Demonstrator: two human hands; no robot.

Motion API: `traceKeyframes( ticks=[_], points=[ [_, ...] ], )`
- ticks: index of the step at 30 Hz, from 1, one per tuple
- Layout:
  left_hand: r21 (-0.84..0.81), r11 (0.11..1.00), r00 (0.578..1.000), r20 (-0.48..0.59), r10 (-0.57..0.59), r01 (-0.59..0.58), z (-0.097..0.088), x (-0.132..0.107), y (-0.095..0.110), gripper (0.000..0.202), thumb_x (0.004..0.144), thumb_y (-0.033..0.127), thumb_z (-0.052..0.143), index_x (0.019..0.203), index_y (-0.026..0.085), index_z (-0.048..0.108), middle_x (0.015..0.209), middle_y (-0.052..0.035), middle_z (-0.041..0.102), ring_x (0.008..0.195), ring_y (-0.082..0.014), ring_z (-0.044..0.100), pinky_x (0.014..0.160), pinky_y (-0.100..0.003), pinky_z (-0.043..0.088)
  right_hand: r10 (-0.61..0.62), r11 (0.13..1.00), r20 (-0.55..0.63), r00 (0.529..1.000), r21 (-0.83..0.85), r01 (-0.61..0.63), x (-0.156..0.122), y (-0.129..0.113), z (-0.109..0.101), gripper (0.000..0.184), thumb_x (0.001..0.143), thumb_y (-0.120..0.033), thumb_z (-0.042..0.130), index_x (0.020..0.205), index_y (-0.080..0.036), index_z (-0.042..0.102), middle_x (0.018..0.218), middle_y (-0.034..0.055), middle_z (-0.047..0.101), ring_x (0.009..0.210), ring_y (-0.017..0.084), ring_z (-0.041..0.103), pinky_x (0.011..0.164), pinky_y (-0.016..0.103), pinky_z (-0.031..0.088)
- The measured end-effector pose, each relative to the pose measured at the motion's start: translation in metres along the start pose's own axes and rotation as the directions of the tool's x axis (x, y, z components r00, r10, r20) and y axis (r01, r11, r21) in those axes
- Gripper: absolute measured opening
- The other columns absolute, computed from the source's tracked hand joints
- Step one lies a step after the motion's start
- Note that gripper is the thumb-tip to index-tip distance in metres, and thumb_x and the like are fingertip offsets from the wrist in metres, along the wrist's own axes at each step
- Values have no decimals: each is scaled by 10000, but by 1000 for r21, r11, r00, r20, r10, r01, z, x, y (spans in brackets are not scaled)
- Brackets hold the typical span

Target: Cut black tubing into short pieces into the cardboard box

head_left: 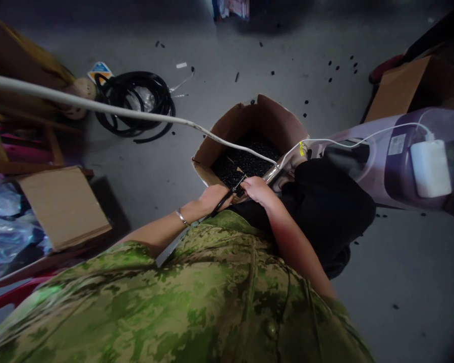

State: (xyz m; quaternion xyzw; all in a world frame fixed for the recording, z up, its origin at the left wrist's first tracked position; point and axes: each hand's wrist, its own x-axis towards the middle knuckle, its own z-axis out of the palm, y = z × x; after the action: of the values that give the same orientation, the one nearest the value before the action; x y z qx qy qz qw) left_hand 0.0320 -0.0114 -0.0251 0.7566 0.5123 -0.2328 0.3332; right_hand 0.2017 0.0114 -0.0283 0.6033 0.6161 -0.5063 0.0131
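Observation:
My left hand [214, 196], with a metal bracelet at the wrist, is closed around a pair of scissors [239, 184]. Their dark handle runs along the palm and the thin metal blades point up and to the right. My right hand [256, 189] is closed in a pinch right beside the blades; what its fingers hold is hidden. Both hands are at the near rim of a cardboard box [283, 118]. Inside the box lies a heap of small black pieces [245, 159], with a few pale scraps on top.
A white cable [136, 112] crosses above the box towards a purple-and-white machine [382, 161] bearing a white adapter [431, 169]. A black hose coil [155, 96] lies on the floor at the left. Cardboard boxes [64, 206] stand at both sides. Small black bits are scattered about.

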Motion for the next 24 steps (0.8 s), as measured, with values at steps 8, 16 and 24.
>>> traceKeyframes(
  ticks=[8, 16, 24],
  points=[
    [25, 1000, 1000, -5, 0, 0, -2, -1, 3, 492, 1002, 443, 388, 983, 129, 766, 999, -206, 760, 992, -328, 734, 855, -373, 569, 44, 999, -48, 998, -21, -45, 5, 5, 2, 267, 953, -262, 599, 738, -183, 738, 711, 73, 678, 746, 200, 615, 695, 276, 394],
    [6, 999, 998, 43, 47, -48, -15, -4, -4, 424, 988, 436, 419, 1040, 157, 733, 1010, -162, 763, 953, -278, 732, 814, -325, 558, 89, 984, 74, 993, 148, -100, -10, -7, -4, 282, 962, -254, 545, 761, -151, 715, 607, -16, 617, 528, 103, 503, 559, 220, 356],
    [14, 1000, 998, 61, 3, -4, -23, -7, 4, 444, 984, 428, 409, 1035, 149, 751, 1005, -179, 759, 946, -303, 733, 786, -344, 554, -56, 996, -38, 998, -71, 53, -13, -10, -6, 266, 969, -260, 568, 832, -159, 772, 795, 35, 733, 734, 138, 623, 677, 227, 390]
  ],
)
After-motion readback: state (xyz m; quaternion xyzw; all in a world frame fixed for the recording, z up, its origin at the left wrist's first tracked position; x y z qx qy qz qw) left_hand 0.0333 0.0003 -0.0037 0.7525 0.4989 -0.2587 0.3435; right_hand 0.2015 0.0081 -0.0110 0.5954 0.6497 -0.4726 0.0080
